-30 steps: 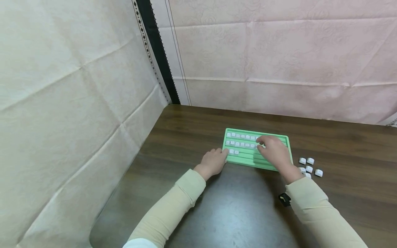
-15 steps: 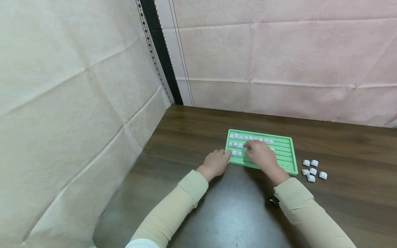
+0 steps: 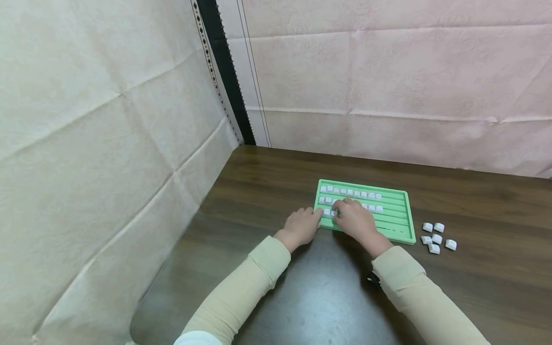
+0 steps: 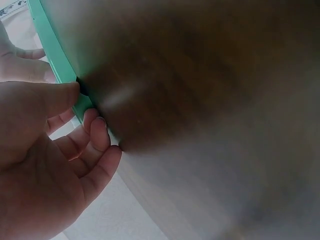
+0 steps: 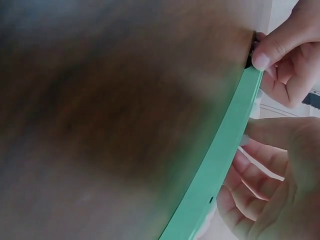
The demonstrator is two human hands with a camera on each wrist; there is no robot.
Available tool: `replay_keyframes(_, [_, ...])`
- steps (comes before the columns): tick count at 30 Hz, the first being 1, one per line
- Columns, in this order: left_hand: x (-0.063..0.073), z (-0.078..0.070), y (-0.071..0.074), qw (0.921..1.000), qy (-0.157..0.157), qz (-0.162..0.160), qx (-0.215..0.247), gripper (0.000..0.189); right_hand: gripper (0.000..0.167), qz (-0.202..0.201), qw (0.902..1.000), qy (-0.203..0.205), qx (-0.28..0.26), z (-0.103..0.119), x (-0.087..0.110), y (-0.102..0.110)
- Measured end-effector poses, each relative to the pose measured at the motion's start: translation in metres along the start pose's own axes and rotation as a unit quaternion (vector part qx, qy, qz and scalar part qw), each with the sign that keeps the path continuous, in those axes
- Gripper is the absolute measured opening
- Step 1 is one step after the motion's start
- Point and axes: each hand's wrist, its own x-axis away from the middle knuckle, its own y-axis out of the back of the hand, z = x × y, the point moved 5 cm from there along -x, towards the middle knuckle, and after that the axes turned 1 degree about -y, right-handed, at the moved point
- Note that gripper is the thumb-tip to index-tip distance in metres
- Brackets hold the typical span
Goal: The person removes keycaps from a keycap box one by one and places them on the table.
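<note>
A green tray with long grooves lies on the table, several white keycaps lined up in its back rows. At its front left corner, my left hand grips the edge with thumb and fingers, as the left wrist view also shows. My right hand is low over the front keycap row, thumb and fingers bent toward the keycaps there. In the right wrist view a small white keycap shows at the right thumb's tip, pinched and mostly hidden by the fingers and the tray's edge.
Several loose white keycaps lie on the dark wooden table to the right of the tray. Pale cloth hangs behind and along the left side.
My right hand has moved left and toward the front, from the right part of the back rows to the front row. My left hand keeps its grip; the view has shifted slightly.
</note>
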Motion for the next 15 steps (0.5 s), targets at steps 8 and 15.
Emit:
replay_keyframes(8, [0.0015, -0.0005, 0.0016, 1.0000, 0.001, 0.001, 0.003, 0.021, 0.020, 0.002, 0.9998, 0.009, 0.020, 0.0047, -0.0004, 0.0010])
replay_keyframes(15, [0.0011, 0.0002, 0.0027, 0.9999, 0.002, 0.005, 0.013, 0.022, 0.021, 0.001, 0.9998, 0.005, 0.017, -0.0002, -0.0016, 0.0045])
